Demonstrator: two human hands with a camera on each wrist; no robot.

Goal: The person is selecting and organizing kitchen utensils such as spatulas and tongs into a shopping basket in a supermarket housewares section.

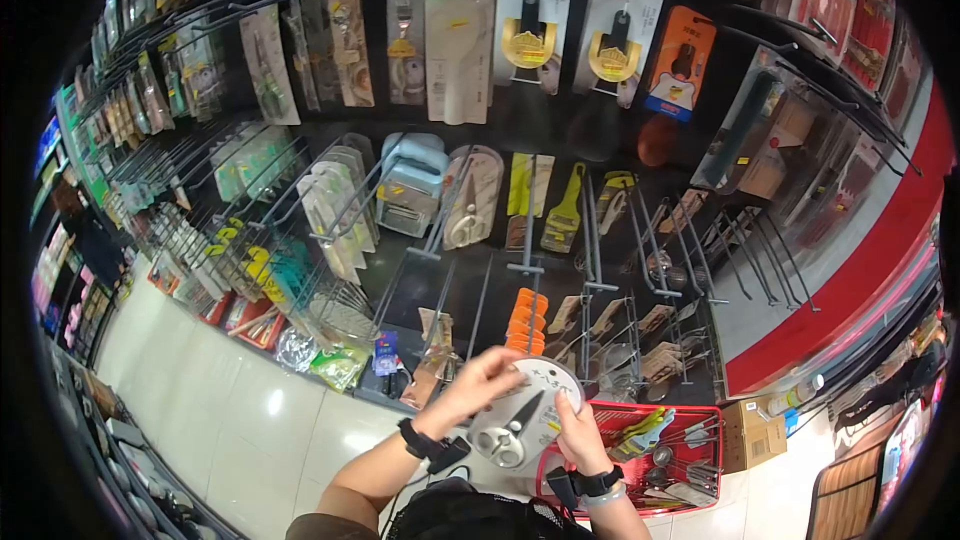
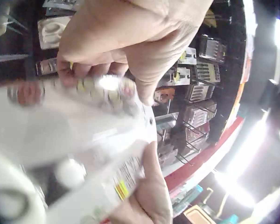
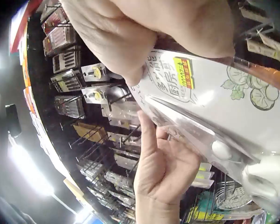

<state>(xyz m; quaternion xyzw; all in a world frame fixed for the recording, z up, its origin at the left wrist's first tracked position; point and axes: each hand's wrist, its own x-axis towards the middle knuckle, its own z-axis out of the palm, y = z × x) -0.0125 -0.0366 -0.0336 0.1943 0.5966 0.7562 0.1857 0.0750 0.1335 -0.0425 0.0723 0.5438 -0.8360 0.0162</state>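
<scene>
A pair of scissors [image 1: 520, 415] with white handles and a dark-looking blade lies under clear plastic on a white, round-topped card [image 1: 552, 380]. My right hand [image 1: 580, 430] grips the card's right edge, thumb on its front. At the upper left edge, my left hand [image 1: 485, 385] has its fingertips at the card. In the right wrist view, the left hand [image 3: 165, 170] sits along the blade side, its fingers partly hidden behind the packaging. A yellow price sticker [image 3: 184, 73] shows near the printed characters. The left wrist view is blurred over the package.
A red basket [image 1: 718, 460] with kitchen tools stands below on the right, beside a cardboard box [image 1: 755, 435]. Metal hooks project from the dark display wall ahead. Orange items [image 1: 525, 320] hang just beyond the card. Another carded pair of scissors [image 1: 472, 198] hangs higher up.
</scene>
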